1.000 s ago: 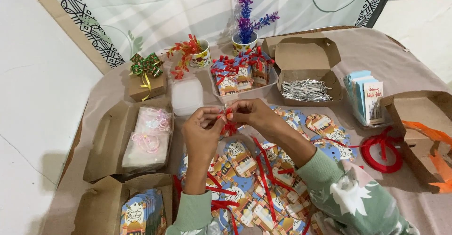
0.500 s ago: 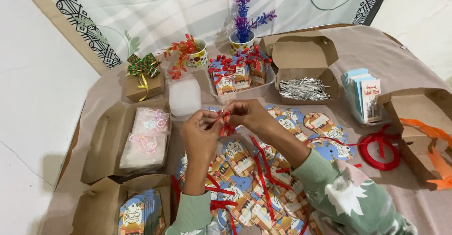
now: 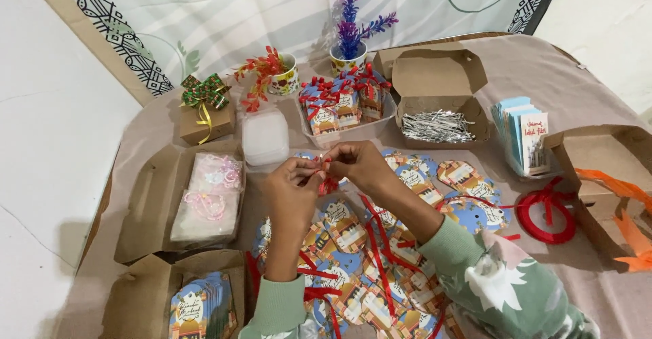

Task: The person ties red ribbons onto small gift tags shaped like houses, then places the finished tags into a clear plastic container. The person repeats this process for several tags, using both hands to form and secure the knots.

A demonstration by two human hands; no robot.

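Head view looked down on my two hands, which met above the middle of the cloth-covered table (image 3: 598,74). My left hand (image 3: 293,184) had its fingertips pinched together on a small piece of red ribbon (image 3: 329,184), and my right hand (image 3: 354,164) pinched the same ribbon from the other side, so both hands touched at the fingertips. The ribbon hung just above a spread of decorated paper tags (image 3: 343,225) that lay under my forearms, with loose red ribbon strips (image 3: 377,244) strewn across them.

Beyond my hands stood a clear tray of finished tags with red bows (image 3: 341,106). Just beside it on the right, an open cardboard box (image 3: 438,81) held a heap of silver wire ties (image 3: 436,126). A clear plastic lidded tub (image 3: 265,137) sat near my left hand, and farther left an open box held clear bags of pink trinkets (image 3: 207,196). A roll of red ribbon (image 3: 545,215) lay to the right of my right arm, near a stack of blue cards (image 3: 524,135). At the back stood a cup with a purple plant (image 3: 349,37) and a small box with a green bow (image 3: 204,108).
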